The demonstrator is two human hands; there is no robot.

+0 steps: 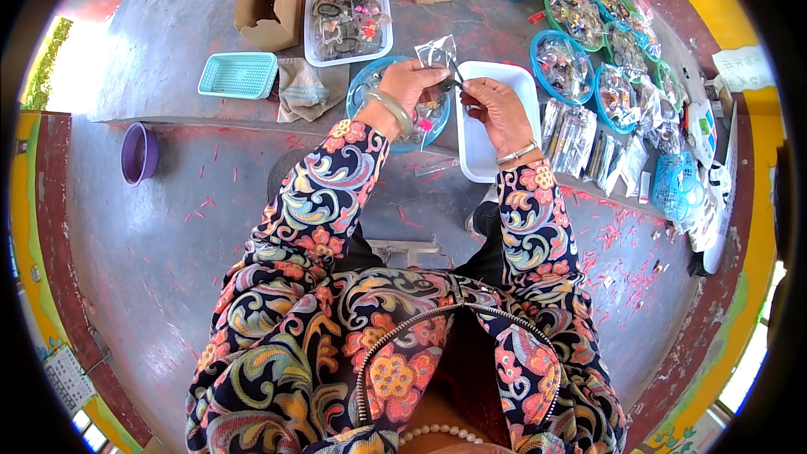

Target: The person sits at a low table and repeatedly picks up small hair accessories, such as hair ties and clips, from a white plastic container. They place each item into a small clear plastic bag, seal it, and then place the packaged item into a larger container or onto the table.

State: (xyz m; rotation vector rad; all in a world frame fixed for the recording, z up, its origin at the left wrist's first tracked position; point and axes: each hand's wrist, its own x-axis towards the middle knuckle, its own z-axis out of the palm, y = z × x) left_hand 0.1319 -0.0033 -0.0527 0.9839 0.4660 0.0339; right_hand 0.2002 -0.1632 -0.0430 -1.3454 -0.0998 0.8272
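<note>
My left hand, a bangle at its wrist, is closed at the fingertips beside a small clear plastic bag. Close against it, my right hand pinches a thin dark strip that runs up by the bag; its exact kind is too small to tell. Below my left hand sits a blue round basket holding small bagged pieces, one bright pink. A white plastic tray lies under my right hand, its bottom bare where it shows.
A white bin of dark and colourful trinkets stands beyond, near an open cardboard box, a mint basket and a folded cloth. Several filled baskets and bagged packs crowd the right. A purple tub is at left.
</note>
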